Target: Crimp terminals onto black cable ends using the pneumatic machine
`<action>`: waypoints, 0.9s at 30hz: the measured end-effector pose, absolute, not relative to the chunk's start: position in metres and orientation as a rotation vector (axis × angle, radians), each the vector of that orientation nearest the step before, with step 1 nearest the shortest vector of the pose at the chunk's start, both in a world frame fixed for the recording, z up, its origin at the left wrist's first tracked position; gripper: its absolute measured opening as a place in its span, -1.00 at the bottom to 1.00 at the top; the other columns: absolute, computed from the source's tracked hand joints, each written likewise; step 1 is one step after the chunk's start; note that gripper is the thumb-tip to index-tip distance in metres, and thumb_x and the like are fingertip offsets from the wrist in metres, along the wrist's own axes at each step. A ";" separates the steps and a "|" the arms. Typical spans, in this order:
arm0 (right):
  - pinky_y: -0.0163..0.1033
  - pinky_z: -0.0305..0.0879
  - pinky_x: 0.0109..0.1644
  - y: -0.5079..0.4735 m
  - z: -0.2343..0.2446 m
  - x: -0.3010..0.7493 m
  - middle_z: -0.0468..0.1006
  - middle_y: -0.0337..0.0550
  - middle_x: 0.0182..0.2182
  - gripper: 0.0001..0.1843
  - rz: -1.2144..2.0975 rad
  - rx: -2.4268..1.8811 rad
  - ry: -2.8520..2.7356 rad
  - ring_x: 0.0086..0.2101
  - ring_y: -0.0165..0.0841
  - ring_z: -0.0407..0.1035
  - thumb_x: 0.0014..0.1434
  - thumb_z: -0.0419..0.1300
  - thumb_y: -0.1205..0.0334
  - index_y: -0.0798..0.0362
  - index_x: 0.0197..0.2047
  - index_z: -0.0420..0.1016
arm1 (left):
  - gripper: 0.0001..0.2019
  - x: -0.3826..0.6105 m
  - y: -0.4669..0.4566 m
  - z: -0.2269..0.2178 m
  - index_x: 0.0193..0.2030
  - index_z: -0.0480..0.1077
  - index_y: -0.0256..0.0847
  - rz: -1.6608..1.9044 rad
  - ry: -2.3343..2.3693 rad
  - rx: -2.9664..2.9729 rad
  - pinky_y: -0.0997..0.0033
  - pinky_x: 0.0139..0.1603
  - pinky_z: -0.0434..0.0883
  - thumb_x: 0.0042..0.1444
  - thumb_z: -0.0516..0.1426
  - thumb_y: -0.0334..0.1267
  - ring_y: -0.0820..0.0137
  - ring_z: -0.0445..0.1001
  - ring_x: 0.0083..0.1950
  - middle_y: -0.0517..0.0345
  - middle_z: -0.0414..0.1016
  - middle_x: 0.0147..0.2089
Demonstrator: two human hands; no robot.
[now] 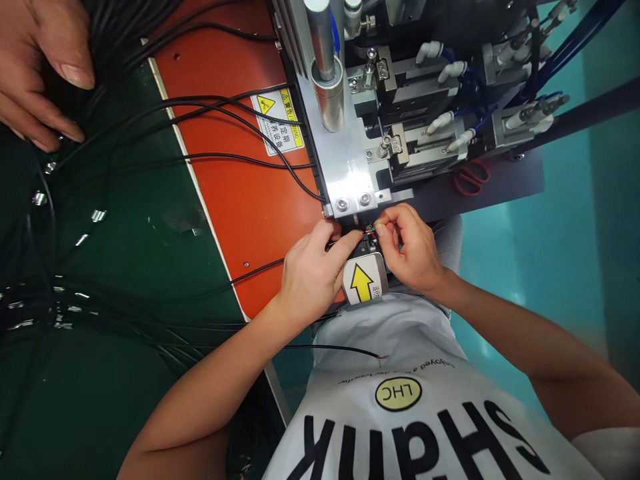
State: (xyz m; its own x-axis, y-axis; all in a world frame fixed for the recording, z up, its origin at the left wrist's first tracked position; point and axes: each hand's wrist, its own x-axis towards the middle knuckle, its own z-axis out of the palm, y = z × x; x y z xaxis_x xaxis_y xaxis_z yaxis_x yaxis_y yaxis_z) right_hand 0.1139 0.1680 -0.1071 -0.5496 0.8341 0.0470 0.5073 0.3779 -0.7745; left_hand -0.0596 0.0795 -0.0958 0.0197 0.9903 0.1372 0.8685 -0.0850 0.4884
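My right hand (410, 250) pinches thin coloured wires (371, 231) between thumb and forefinger, at the front of the machine. The wires fan out over a small black fixture (364, 247). From the left, my left hand (315, 270) is curled over a black cable (265, 269) that runs in under it, with a fingertip pressing close to the wires. Its other fingers are partly hidden. Just below the fixture is a metal plate with a yellow arrow label (361, 281). Another black cable (330, 347) with bared wire ends lies across my shirt.
Metal machine parts with air cylinders (425, 143) stand beyond my hands. Several black cables cross the orange panel (270, 227) with a warning label (279, 122). Another person's hand (43, 67) is over the green table (165, 233) among cables with metal connectors (99, 215). Red-handled scissors (471, 177) lie right.
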 end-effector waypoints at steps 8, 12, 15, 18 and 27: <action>-0.24 0.23 -0.34 0.167 -0.107 0.112 0.40 -0.18 -0.31 -0.97 1.016 -1.146 -2.180 -0.38 -0.38 0.34 0.32 0.05 0.28 0.01 -0.19 0.29 | -0.70 -0.060 0.080 -0.096 0.06 0.44 -0.12 0.671 1.920 2.044 0.48 -0.36 0.29 0.32 -0.04 -0.32 0.40 0.38 -0.24 0.04 0.36 -0.18; -0.24 0.23 -0.34 0.168 -0.109 0.114 0.41 -0.17 -0.30 -0.97 1.004 -1.143 -2.187 -0.39 -0.39 0.33 0.32 0.04 0.28 0.01 -0.19 0.29 | -0.70 -0.060 0.080 -0.096 0.06 0.44 -0.12 0.673 1.916 2.037 0.47 -0.36 0.30 0.32 -0.04 -0.33 0.41 0.37 -0.25 0.03 0.37 -0.17; -0.24 0.23 -0.33 0.169 -0.109 0.115 0.42 -0.17 -0.29 -0.97 1.010 -1.144 -2.209 -0.40 -0.39 0.33 0.31 0.04 0.29 0.01 -0.19 0.30 | -0.71 -0.060 0.081 -0.095 0.06 0.44 -0.14 0.684 1.902 2.025 0.46 -0.35 0.32 0.32 -0.03 -0.32 0.41 0.38 -0.25 0.03 0.37 -0.16; -0.24 0.23 -0.34 0.169 -0.108 0.115 0.42 -0.17 -0.30 -0.97 1.015 -1.158 -2.215 -0.41 -0.39 0.33 0.31 0.05 0.30 0.01 -0.19 0.30 | -0.72 -0.059 0.081 -0.094 0.05 0.45 -0.14 0.693 1.897 2.022 0.46 -0.34 0.33 0.32 -0.02 -0.30 0.40 0.39 -0.24 0.02 0.38 -0.16; -0.30 0.17 -0.46 0.171 -0.107 0.118 0.44 -0.22 -0.38 -0.88 1.284 -1.299 -2.060 -0.52 -0.45 0.26 0.32 0.08 0.17 0.03 -0.20 0.36 | -0.71 -0.060 0.081 -0.096 0.06 0.46 -0.17 0.722 1.885 2.052 0.46 -0.33 0.35 0.32 -0.01 -0.30 0.38 0.39 -0.22 0.00 0.37 -0.16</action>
State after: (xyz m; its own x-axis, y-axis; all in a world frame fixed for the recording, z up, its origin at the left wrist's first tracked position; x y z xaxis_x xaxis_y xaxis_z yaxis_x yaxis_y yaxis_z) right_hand 0.1185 0.1708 -0.1070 -0.4971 0.8563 -0.1401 0.5030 0.1529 -0.8506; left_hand -0.0599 0.0810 -0.0958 0.0337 0.9829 0.1812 0.8523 -0.1229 0.5084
